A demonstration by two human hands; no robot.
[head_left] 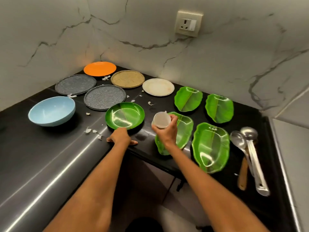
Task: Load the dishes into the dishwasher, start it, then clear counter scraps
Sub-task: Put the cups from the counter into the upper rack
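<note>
Black stone counter (50, 148) fills our view, dishes spread across it under a marble-veined wall. Largest items: blue bowl (51, 111) at far left, two speckled grey plates (75, 84) behind it, an orange plate (100, 69) in the corner, a tan woven-look plate (127, 79), a white plate (158, 87). Four leaf-shaped green trays (211, 148) sit to the right, and a round green plate (124, 115) sits near the front edge. Three steel ladles (250, 156) lie at far right, one with a wooden handle.

Our right hand (167, 131) is raised over the nearest leaf tray, fingers wrapped round a small white cup (161, 120), its mouth tipped toward us. Our left hand (120, 136) rests palm-down on the counter edge, fingers relaxed, holding nothing, just touching the round green plate's near rim. Both forearms extend straight out from us.

White peel scraps (93, 132) litter the counter, mostly left of our left hand and between the plates. No readable writing anywhere; wall socket (189, 23) is unlabelled.
</note>
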